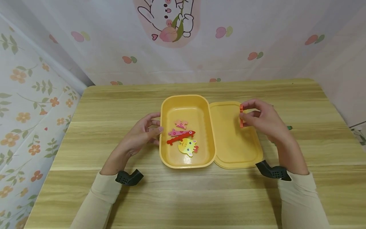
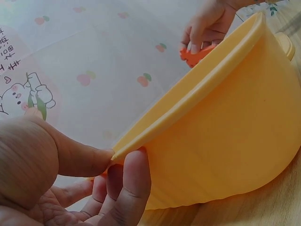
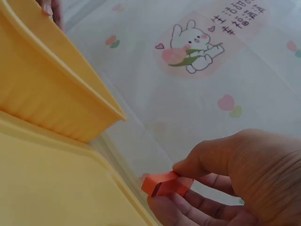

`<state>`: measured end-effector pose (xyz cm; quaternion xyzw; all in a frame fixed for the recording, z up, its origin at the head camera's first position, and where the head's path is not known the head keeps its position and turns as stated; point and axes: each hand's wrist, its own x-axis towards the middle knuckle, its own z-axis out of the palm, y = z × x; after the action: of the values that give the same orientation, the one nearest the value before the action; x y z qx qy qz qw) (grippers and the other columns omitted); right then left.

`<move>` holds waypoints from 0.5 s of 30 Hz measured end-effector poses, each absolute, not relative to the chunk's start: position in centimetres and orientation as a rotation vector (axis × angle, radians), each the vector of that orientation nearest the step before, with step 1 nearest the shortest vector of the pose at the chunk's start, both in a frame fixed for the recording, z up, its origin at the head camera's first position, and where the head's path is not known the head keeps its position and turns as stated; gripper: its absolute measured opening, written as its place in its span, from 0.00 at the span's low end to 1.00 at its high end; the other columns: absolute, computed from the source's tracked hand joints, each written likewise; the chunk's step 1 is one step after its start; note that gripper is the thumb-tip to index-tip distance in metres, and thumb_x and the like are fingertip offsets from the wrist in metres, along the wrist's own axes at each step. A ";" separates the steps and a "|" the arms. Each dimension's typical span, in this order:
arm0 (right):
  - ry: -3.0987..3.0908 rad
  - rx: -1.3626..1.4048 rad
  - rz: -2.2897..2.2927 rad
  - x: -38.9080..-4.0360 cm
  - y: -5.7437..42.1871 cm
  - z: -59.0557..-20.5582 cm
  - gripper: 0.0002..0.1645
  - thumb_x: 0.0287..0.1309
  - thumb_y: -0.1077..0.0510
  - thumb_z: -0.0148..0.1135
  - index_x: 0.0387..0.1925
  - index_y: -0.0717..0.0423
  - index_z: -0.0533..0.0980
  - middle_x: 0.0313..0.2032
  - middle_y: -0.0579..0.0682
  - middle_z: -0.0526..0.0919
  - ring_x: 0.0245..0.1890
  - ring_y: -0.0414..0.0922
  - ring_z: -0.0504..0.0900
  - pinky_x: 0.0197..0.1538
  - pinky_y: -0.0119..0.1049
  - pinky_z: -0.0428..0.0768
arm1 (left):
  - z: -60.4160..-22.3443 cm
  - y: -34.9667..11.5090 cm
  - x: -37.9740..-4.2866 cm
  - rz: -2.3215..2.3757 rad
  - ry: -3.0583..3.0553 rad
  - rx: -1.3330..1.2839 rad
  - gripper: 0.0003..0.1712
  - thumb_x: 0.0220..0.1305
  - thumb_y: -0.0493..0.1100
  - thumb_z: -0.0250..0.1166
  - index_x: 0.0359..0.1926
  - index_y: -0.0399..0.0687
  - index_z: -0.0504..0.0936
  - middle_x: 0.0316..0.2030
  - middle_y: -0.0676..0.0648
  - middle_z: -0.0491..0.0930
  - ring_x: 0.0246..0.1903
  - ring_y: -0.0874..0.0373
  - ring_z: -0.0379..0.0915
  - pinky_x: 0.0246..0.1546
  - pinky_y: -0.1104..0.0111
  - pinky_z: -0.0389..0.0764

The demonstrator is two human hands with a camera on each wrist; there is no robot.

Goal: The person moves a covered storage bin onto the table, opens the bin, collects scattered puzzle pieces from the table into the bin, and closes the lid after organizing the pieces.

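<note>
A yellow plastic box [image 1: 187, 100] stands on the table, holding several puzzle pieces: a yellow animal-face piece [image 1: 186, 147], a long red piece [image 1: 181, 137], a pink piece [image 1: 178, 133] and a peach one [image 1: 181, 123]. My left hand [image 1: 143, 132] pinches the box's left rim between thumb and fingers, seen closely in the left wrist view. Over the yellow lid [image 1: 228, 140], my right hand [image 1: 261, 116] holds an orange puzzle piece [image 1: 241, 116] on edge between thumb and fingers. The right wrist view shows that orange piece [image 3: 164, 184] from its end; fingers cover part of it.
The lid lies flat against the box's right side on the wooden table [image 1: 120, 101]. A small green thing [image 1: 289, 128], partly hidden by the right forearm, lies right of the lid. A patterned curtain [image 1: 108, 41] hangs behind the table's back edge.
</note>
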<state>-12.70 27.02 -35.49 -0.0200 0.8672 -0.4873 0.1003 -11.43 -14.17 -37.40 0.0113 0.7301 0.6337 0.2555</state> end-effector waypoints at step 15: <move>2.277 -0.163 -1.724 -12.4 25.2 -34.4 0.15 0.74 0.59 0.63 0.56 0.57 0.72 0.51 0.46 0.76 0.41 0.40 0.87 0.45 0.36 0.91 | -37.3 -14.2 -11.6 1.717 1.975 0.029 0.40 0.77 0.35 0.60 0.82 0.45 0.54 0.66 0.32 0.68 0.49 0.51 0.82 0.37 0.66 0.91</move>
<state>-12.44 25.25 -34.38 -0.0565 0.7882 -0.5966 0.1402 -11.55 -14.16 -37.32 0.0107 0.7288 0.6336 0.2592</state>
